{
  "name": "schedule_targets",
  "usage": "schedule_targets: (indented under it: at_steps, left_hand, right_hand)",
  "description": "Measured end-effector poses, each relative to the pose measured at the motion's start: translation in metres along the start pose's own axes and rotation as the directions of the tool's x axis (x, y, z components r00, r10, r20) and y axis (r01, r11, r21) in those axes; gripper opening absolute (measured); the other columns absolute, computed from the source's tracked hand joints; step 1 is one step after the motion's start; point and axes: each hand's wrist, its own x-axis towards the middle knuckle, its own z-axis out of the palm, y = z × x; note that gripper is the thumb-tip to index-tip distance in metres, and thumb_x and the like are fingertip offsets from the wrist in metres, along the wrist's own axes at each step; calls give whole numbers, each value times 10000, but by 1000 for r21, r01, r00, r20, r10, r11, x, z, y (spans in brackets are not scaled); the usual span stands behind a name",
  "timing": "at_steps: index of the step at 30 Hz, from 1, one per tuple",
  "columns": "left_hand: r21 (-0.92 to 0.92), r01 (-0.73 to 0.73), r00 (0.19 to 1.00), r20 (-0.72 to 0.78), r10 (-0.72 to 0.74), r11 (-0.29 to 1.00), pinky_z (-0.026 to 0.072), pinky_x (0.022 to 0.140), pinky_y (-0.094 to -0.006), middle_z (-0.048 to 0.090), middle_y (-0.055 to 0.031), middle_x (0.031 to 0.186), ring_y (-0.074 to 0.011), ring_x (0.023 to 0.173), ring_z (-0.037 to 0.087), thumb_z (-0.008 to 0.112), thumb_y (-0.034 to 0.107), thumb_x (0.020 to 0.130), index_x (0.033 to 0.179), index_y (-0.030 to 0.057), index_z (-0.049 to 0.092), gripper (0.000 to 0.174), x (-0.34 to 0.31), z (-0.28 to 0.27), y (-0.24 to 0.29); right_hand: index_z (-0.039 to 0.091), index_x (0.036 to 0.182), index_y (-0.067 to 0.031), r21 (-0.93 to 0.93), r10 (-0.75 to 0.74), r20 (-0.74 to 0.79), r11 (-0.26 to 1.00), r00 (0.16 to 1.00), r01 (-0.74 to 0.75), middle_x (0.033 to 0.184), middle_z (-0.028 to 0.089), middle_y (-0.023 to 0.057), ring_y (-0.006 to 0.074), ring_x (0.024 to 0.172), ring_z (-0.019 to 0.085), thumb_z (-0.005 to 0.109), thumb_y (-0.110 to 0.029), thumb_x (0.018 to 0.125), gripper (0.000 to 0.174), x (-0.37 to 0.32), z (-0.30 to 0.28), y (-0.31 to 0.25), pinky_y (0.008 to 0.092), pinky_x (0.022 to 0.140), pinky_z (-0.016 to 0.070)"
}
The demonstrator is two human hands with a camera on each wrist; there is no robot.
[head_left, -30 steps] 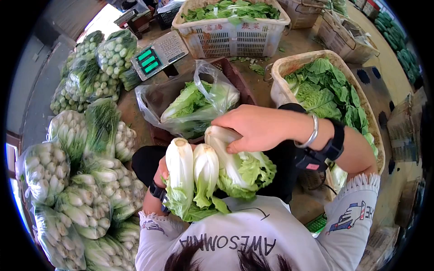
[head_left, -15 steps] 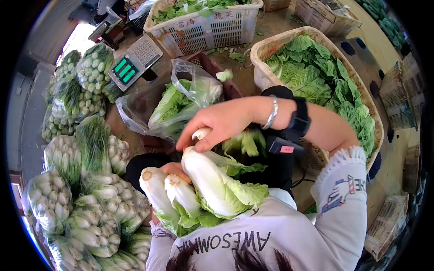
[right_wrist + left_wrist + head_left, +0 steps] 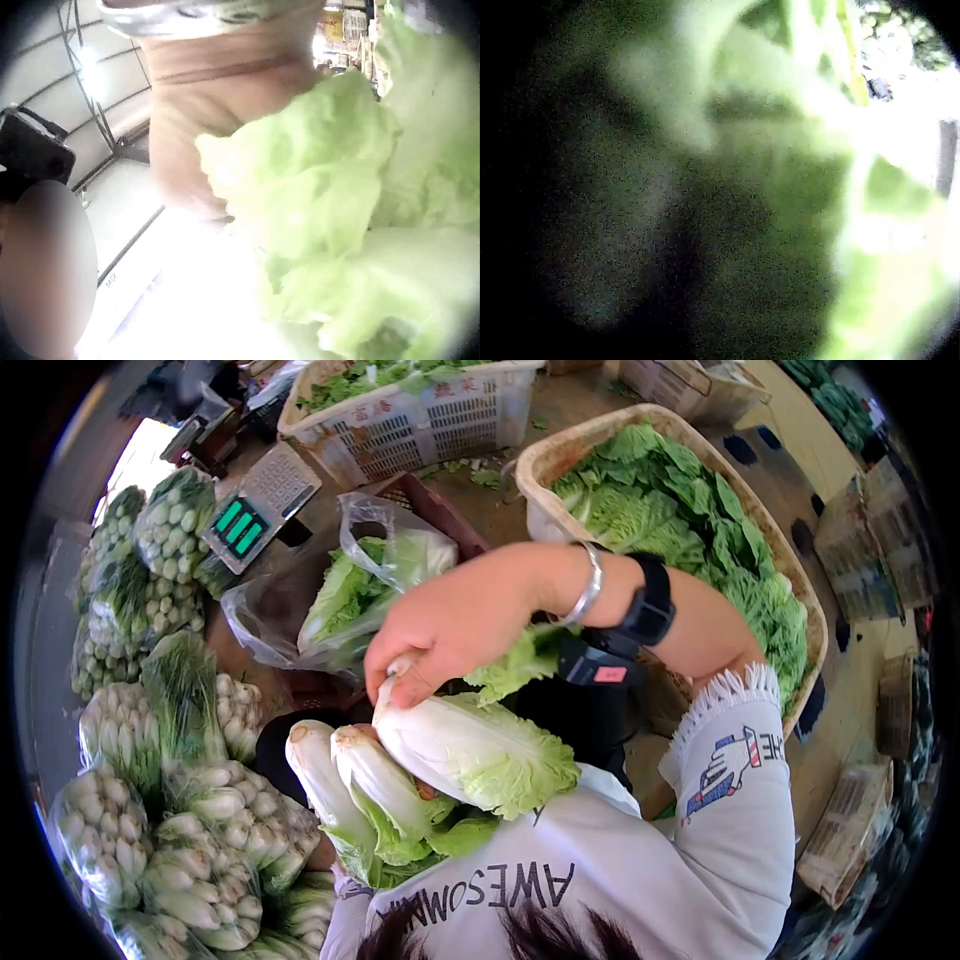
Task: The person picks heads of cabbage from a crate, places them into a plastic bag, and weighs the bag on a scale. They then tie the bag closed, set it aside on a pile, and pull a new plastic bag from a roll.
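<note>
Over the oblong white-and-green cabbage [image 3: 475, 750], our bent right hand [image 3: 448, 628] pinches a pale-green leaf [image 3: 515, 662]. We cannot read our mostly hidden left hand [image 3: 428, 792].

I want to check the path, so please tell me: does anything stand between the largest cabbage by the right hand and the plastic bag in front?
Yes: in the head view, the right hand, curled round a pale stalk, lies between the largest cabbage and the plastic bag.

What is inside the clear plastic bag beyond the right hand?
Leafy cabbage shows inside the bag, with pale stalks and green leaves. The right hand covers part of the bag's near side, and the bottom is hidden, so I cannot count the heads.
</note>
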Motion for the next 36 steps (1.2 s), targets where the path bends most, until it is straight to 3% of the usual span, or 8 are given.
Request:
schedule_targets:
  at_steps: [13, 14, 15, 22, 27, 29, 30, 36]
  left_hand:
    - [-229, 65, 979, -175, -107, 971, 448, 826, -408, 550, -132, 1023, -269, 951, 536, 659, 467, 640, 1069, 46, 520, 617, 7, 54, -33]
    - [-355, 469, 836, 473, -277, 809, 362, 950, -479, 463, -187, 1228, -347, 1102, 471, 704, 187, 461, 1276, 31, 372, 894, 29, -10, -37]
    - [-327, 436, 876, 369, -312, 838, 368, 944, -480, 469, -189, 1221, -350, 1092, 478, 697, 196, 471, 1273, 30, 377, 879, 18, -15, -36]
    - [-423, 225, 971, 26, -237, 877, 410, 900, -485, 506, -204, 1176, -371, 1020, 522, 651, 254, 543, 1247, 21, 412, 779, 5, -27, -30]
    - [-253, 121, 991, -27, -132, 960, 416, 883, -493, 552, -147, 1133, -343, 1003, 535, 609, 483, 612, 1202, 116, 495, 704, 18, -37, -19]
    - [-280, 25, 998, -55, -42, 960, 412, 888, -500, 537, -151, 1152, -360, 1005, 528, 589, 542, 639, 1226, 121, 470, 732, 22, -48, -19]
    - [-285, -31, 997, -73, 11, 958, 410, 889, -507, 528, -153, 1164, -368, 1010, 524, 575, 561, 653, 1241, 120, 451, 745, 27, -42, -17]
    - [-275, -51, 996, -81, 29, 960, 418, 905, -417, 509, -176, 1185, -307, 1031, 529, 565, 439, 728, 1266, 7, 388, 712, 56, -20, 2]
  right_hand:
    - [549, 899, 3, -426, 242, -345, 821, 907, -380, 804, 561, 167, 331, 774, 557, 511, -243, 850, 254, -27, -4, -13, 391, 692, 438]
    - [545, 870, -1, -463, 361, -224, 778, 905, -425, 801, 556, 161, 337, 766, 555, 520, -237, 840, 239, -30, -10, -17, 403, 686, 437]
    - [541, 842, -5, -514, 478, -115, 722, 871, -464, 797, 551, 154, 342, 759, 553, 529, -231, 830, 226, -33, -17, -22, 415, 680, 435]
    - [495, 869, -35, -871, -375, -406, -118, 833, -477, 802, 527, 88, 227, 619, 579, 511, -211, 806, 188, 4, -126, -15, 303, 495, 491]
    - [310, 1305, -6, -739, -436, -577, -81, 690, -669, 1305, 380, 202, 319, 1156, 431, 512, -463, 815, 700, 14, -286, 39, 379, 963, 365]
    - [271, 1324, 13, -514, -199, -857, 387, 474, -766, 1351, 312, 212, 304, 1225, 361, 486, -507, 822, 754, 37, -244, 37, 364, 1001, 318]
    - [279, 1312, 34, -121, 350, -788, 718, 507, -685, 1362, 294, 215, 294, 1274, 284, 445, -508, 847, 733, 49, -199, 19, 351, 1038, 247]
    - [81, 1373, 15, 388, 273, -465, 918, 842, -83, 1391, 225, 155, 235, 1286, 198, 478, -299, 889, 700, 39, 29, 97, 323, 1051, 165]
